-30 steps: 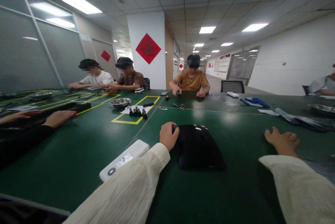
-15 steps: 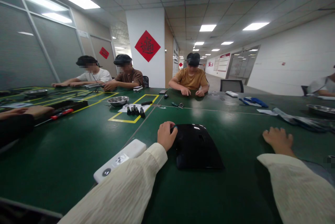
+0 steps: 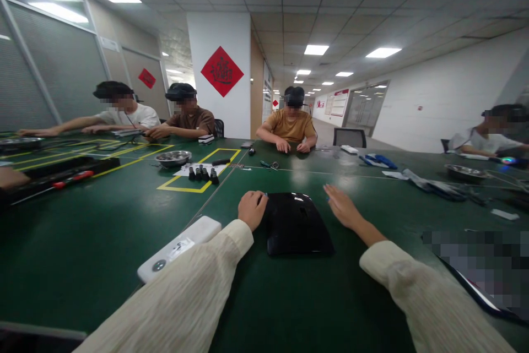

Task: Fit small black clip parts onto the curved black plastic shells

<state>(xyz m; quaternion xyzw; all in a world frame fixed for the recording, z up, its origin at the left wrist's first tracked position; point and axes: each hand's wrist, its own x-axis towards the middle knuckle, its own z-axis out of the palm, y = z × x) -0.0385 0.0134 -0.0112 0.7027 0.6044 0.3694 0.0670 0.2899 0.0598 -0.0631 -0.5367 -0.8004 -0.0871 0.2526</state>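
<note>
A glossy black curved plastic cover with a small slot lies on the green table in front of me. My left hand is at its far left corner, fingers curled and closed on the edge; the fingertips are partly hidden. My right hand is open to the right of the cover, fingers stretched forward, holding nothing and apart from it. Beside my left forearm lies a long white device with a round dark button and a label, partly covered by my sleeve.
Small black cylinders stand inside a yellow-taped rectangle, near a metal bowl. Pliers lie beyond the cover. A dark flat screen-like object is at right. A red-handled screwdriver is at left. Several people sit around the table.
My right hand has moved left, from well away to close beside the cover, its fingers straightening. My left hand stays at the cover's corner. The view has turned to the right.
</note>
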